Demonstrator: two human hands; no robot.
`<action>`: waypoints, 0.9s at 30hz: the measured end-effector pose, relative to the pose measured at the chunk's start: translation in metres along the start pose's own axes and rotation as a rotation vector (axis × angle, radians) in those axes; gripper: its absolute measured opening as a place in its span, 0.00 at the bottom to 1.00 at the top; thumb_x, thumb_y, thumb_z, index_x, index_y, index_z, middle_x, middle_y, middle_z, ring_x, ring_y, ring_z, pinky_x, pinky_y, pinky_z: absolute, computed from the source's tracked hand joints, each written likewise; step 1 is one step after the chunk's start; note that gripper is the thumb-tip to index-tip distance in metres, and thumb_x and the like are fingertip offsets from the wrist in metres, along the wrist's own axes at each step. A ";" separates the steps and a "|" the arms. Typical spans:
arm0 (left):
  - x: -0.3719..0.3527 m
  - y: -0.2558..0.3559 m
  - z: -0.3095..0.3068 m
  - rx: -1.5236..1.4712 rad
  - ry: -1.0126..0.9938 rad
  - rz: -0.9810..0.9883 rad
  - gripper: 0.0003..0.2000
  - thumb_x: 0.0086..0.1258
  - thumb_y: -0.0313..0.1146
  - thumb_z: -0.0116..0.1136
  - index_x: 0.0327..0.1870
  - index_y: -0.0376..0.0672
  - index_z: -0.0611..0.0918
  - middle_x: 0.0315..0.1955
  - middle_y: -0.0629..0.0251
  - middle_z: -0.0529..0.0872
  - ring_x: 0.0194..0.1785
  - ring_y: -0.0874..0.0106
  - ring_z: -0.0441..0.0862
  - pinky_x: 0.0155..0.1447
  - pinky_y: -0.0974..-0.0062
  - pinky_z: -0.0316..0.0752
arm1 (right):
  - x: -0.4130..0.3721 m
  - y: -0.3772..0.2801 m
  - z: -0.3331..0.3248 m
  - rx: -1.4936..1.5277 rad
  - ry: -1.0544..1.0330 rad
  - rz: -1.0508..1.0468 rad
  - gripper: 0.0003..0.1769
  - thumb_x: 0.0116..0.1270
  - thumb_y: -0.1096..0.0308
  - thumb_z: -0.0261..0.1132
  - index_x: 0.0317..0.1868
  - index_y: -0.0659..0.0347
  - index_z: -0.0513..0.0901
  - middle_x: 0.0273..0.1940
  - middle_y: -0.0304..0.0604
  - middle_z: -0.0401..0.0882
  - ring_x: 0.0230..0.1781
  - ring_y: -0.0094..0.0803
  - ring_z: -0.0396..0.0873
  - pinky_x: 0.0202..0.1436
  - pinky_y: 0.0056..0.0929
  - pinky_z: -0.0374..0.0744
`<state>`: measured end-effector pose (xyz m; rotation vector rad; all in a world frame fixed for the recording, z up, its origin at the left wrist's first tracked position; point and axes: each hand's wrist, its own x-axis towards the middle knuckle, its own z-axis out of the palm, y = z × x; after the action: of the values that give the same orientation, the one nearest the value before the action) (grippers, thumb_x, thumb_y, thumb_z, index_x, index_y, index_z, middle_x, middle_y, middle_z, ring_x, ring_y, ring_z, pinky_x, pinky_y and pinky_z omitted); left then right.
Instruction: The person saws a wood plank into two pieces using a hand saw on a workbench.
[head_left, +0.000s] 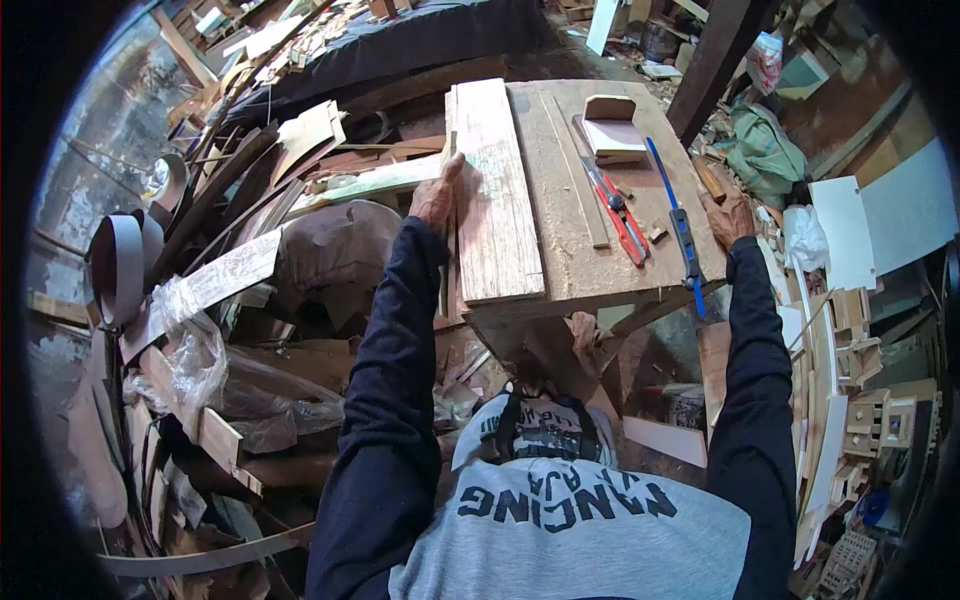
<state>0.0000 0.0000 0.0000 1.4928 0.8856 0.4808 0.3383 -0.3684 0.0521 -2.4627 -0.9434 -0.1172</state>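
My left hand (437, 195) is closed at the left edge of a long, pale, rough-faced wooden plank (497, 200), with a thin wooden strip beside it. The plank lies lengthwise along the left side of the workbench (570, 255). At the bench's right edge, my right hand (731, 217) is curled around a short brown wooden piece (709, 180), partly hidden by the fingers. Between the hands lie red-handled pliers or cutters (622, 220), a blue-and-black tool with a long blue blade (682, 235), a thin wooden strip (575, 170) and a small open box-like piece (613, 132).
Scrap boards (215, 285) and plastic sheeting (195, 350) crowd the left. A dark post (715, 75) rises behind the bench's right corner. White panels (840, 230), a green sack (765, 142) and stacked small wooden pieces (880, 420) are on the right.
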 end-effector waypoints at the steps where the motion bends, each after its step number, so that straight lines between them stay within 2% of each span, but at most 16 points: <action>1: -0.006 0.002 0.000 -0.119 -0.046 -0.058 0.41 0.68 0.61 0.56 0.70 0.33 0.68 0.61 0.57 0.77 0.62 0.67 0.75 0.70 0.72 0.66 | -0.001 -0.005 0.000 -0.009 0.030 0.020 0.29 0.64 0.49 0.65 0.56 0.63 0.79 0.47 0.60 0.82 0.47 0.48 0.81 0.54 0.44 0.75; 2: -0.012 0.004 0.000 -0.240 -0.093 -0.115 0.38 0.71 0.57 0.55 0.71 0.34 0.66 0.65 0.60 0.75 0.66 0.69 0.72 0.71 0.73 0.63 | 0.005 0.001 -0.002 0.012 0.050 0.037 0.28 0.64 0.50 0.65 0.52 0.67 0.81 0.42 0.59 0.83 0.42 0.46 0.83 0.50 0.43 0.77; 4: -0.037 0.029 0.020 -0.405 -0.045 -0.030 0.34 0.73 0.55 0.53 0.69 0.34 0.68 0.63 0.60 0.76 0.64 0.69 0.74 0.70 0.73 0.65 | 0.013 0.011 0.007 0.095 0.053 0.077 0.27 0.63 0.50 0.66 0.47 0.70 0.83 0.36 0.56 0.85 0.36 0.41 0.83 0.43 0.40 0.78; 7: -0.043 0.020 0.034 -0.579 -0.022 0.067 0.30 0.74 0.52 0.53 0.65 0.35 0.72 0.59 0.61 0.79 0.58 0.70 0.77 0.66 0.74 0.69 | 0.021 0.018 0.007 0.336 -0.046 0.167 0.26 0.64 0.52 0.68 0.47 0.69 0.84 0.36 0.47 0.85 0.34 0.32 0.81 0.40 0.33 0.77; 9: -0.033 0.009 0.028 -0.623 -0.105 0.060 0.30 0.72 0.52 0.57 0.63 0.34 0.75 0.52 0.59 0.84 0.51 0.69 0.83 0.59 0.74 0.75 | 0.023 0.021 0.007 0.518 -0.083 0.230 0.25 0.65 0.53 0.68 0.49 0.69 0.84 0.38 0.43 0.85 0.35 0.29 0.80 0.40 0.30 0.77; 10: -0.034 0.007 0.029 -0.670 -0.084 0.089 0.28 0.70 0.50 0.59 0.61 0.35 0.76 0.49 0.59 0.85 0.49 0.69 0.84 0.56 0.74 0.77 | 0.025 0.026 0.015 0.605 -0.080 0.251 0.24 0.65 0.54 0.69 0.49 0.69 0.84 0.39 0.41 0.85 0.36 0.28 0.80 0.41 0.29 0.77; 11: -0.031 0.007 0.027 -0.667 -0.146 0.048 0.28 0.70 0.50 0.60 0.60 0.34 0.77 0.48 0.59 0.86 0.47 0.69 0.85 0.55 0.74 0.78 | 0.026 0.031 0.019 0.688 -0.078 0.274 0.24 0.66 0.54 0.69 0.50 0.68 0.84 0.41 0.39 0.85 0.37 0.27 0.80 0.41 0.29 0.77; 13: -0.031 0.010 0.022 -0.660 -0.270 -0.041 0.28 0.69 0.50 0.61 0.58 0.34 0.77 0.46 0.58 0.86 0.45 0.69 0.86 0.52 0.73 0.80 | 0.027 0.035 0.020 0.711 -0.115 0.349 0.23 0.67 0.55 0.68 0.51 0.69 0.84 0.43 0.39 0.85 0.38 0.27 0.80 0.43 0.28 0.77; 14: -0.033 0.009 0.024 -0.613 -0.198 -0.031 0.27 0.67 0.49 0.63 0.56 0.33 0.78 0.44 0.58 0.87 0.42 0.69 0.87 0.48 0.73 0.82 | 0.029 0.036 0.020 0.721 -0.132 0.383 0.23 0.68 0.56 0.68 0.51 0.69 0.83 0.44 0.39 0.85 0.39 0.27 0.80 0.44 0.28 0.77; 17: -0.030 0.004 0.021 -0.638 -0.248 -0.020 0.26 0.67 0.46 0.63 0.56 0.33 0.78 0.45 0.57 0.86 0.43 0.69 0.87 0.50 0.73 0.82 | 0.059 0.097 0.063 0.816 -0.176 0.423 0.26 0.68 0.53 0.67 0.53 0.70 0.82 0.44 0.41 0.85 0.40 0.27 0.81 0.44 0.28 0.77; 20: -0.031 0.003 0.020 -0.620 -0.223 -0.016 0.26 0.67 0.46 0.63 0.57 0.33 0.77 0.46 0.58 0.86 0.45 0.69 0.86 0.53 0.73 0.81 | 0.043 0.056 0.040 0.484 -0.222 0.395 0.25 0.70 0.52 0.64 0.53 0.68 0.83 0.43 0.41 0.85 0.39 0.26 0.82 0.43 0.29 0.78; 23: -0.048 0.014 0.024 -0.610 -0.207 0.005 0.26 0.68 0.45 0.61 0.58 0.32 0.77 0.48 0.58 0.86 0.48 0.69 0.85 0.56 0.73 0.79 | 0.047 0.074 0.050 0.516 -0.367 0.152 0.27 0.62 0.50 0.66 0.46 0.71 0.84 0.40 0.46 0.87 0.37 0.32 0.83 0.40 0.36 0.78; 26: -0.047 0.005 0.017 -0.643 -0.244 -0.036 0.25 0.70 0.44 0.59 0.58 0.32 0.77 0.48 0.57 0.86 0.49 0.69 0.85 0.57 0.73 0.78 | 0.077 0.128 0.106 0.666 -0.328 0.279 0.25 0.62 0.52 0.65 0.44 0.70 0.85 0.38 0.47 0.87 0.35 0.29 0.82 0.37 0.35 0.77; 27: -0.043 0.002 0.016 -0.633 -0.214 -0.014 0.25 0.70 0.44 0.59 0.59 0.32 0.77 0.47 0.57 0.86 0.49 0.69 0.85 0.57 0.73 0.78 | 0.079 0.124 0.106 0.730 -0.314 0.330 0.25 0.62 0.53 0.65 0.43 0.70 0.85 0.38 0.47 0.87 0.35 0.29 0.82 0.37 0.34 0.77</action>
<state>-0.0138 -0.0434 0.0083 0.9330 0.5054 0.5190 0.4680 -0.3487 -0.0725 -1.9238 -0.5401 0.6306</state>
